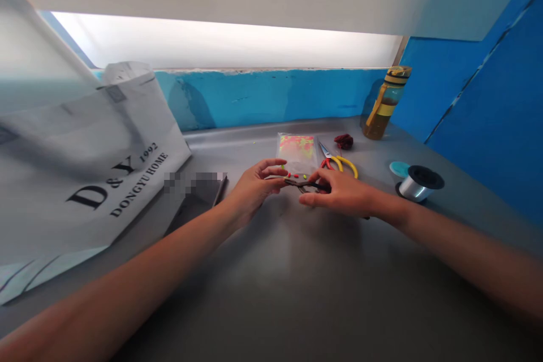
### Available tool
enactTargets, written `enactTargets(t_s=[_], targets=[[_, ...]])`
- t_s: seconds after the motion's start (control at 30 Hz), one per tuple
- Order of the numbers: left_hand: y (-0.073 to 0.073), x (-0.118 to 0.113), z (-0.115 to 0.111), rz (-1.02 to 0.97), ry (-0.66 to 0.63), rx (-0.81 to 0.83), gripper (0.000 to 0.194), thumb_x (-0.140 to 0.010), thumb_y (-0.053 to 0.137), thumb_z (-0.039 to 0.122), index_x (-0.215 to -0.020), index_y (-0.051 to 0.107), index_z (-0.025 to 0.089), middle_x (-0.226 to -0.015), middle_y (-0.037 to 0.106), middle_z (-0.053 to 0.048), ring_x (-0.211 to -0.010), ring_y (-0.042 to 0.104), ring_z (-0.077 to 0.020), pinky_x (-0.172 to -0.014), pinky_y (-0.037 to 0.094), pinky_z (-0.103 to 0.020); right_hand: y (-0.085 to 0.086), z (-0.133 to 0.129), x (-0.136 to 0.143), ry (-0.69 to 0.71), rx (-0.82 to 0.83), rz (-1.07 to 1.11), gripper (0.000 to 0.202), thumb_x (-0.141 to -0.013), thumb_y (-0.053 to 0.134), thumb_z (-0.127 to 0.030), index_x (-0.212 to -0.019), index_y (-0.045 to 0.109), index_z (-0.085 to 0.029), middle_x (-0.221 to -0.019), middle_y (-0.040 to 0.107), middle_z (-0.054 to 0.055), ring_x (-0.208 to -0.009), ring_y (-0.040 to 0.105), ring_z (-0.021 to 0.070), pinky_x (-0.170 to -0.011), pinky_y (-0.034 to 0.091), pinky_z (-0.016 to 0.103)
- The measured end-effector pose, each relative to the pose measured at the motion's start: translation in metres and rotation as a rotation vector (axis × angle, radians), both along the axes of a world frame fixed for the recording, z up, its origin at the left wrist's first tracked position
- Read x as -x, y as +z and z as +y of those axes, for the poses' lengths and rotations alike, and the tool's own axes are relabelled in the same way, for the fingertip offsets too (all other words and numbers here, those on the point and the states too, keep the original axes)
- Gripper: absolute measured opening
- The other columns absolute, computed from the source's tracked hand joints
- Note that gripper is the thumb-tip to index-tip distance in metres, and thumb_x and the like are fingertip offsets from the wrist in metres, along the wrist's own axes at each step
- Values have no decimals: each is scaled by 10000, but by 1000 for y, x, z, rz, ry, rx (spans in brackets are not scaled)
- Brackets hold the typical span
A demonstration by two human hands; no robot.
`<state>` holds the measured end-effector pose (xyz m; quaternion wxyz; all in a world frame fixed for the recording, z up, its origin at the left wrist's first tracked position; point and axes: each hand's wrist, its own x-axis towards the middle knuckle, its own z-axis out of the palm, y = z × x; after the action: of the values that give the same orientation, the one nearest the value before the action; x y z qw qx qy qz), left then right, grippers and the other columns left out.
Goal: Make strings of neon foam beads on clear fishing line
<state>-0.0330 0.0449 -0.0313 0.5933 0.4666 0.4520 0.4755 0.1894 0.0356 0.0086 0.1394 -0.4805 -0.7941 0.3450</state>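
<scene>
My right hand [339, 191] is closed around dark-handled pliers [309, 185], whose jaws point left. The jaw tips meet the fingertips of my left hand [259, 185]. Thumb and forefinger of that hand are pinched near the tips, on something too small to make out. Behind the pliers, small red beads [296, 176] and a yellow-green bead [304, 176] lie on the grey table [271, 288]. A clear bag of pink and yellow beads [297, 150] lies just beyond them.
Scissors with red and yellow handles [339, 163] and a dark red bundle [344, 141] lie behind my right hand. A spool [418, 184], a teal disc [399, 169] and a bottle [386, 104] stand rightward. A white bag [97, 169] fills the left, beside a dark flat object [197, 201].
</scene>
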Motion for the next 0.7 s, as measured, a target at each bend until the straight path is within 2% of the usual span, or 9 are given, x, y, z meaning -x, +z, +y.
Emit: enactTargets(t_s=[0.13,0.3,0.4,0.5,0.57,0.7], targets=[[-3,0,0,-10,-10,-16,453,-651,836,149,-1075,699,233,-878,699,-14,-754,654,-139,-663,466,-248,4,-10,3,108,3,-20,620,-733,691,-672,-1106,651,-179,-1008,693,87,-855,627,226,-675,427,300],[0,0,-1,-5,-2,-12,454,-660,822,137,-1087,697,230,-877,699,-14,-752,637,-133,-632,445,-232,2,-16,7,195,61,-98,330,-855,602,-484,-884,663,-161,-784,675,35,-679,595,163,-555,363,263],[2,0,-2,3,5,-23,448,-673,821,160,-1096,692,232,-879,694,-11,-737,624,-126,-628,434,-229,1,-15,6,171,191,-155,278,-897,512,-379,-762,628,-165,-657,640,21,-572,582,146,-512,360,255],[2,-1,-3,9,3,-38,446,-678,826,186,-1099,691,235,-892,691,-12,-754,621,-129,-632,430,-229,2,-17,6,124,332,-254,307,-894,492,-359,-677,597,-169,-579,629,27,-465,570,145,-462,364,259],[2,-1,-4,10,7,-47,438,-679,826,191,-1095,693,238,-896,691,-13,-755,615,-128,-636,429,-230,3,-19,7,125,272,-320,353,-892,496,-368,-612,583,-172,-544,621,35,-429,542,141,-449,343,266],[2,-3,-6,-11,-3,-71,438,-681,825,187,-1096,696,244,-889,684,-6,-724,588,-112,-640,426,-234,-1,-21,10,127,4,-364,420,-885,535,-423,-548,573,-176,-518,577,33,-435,448,123,-458,270,279]])
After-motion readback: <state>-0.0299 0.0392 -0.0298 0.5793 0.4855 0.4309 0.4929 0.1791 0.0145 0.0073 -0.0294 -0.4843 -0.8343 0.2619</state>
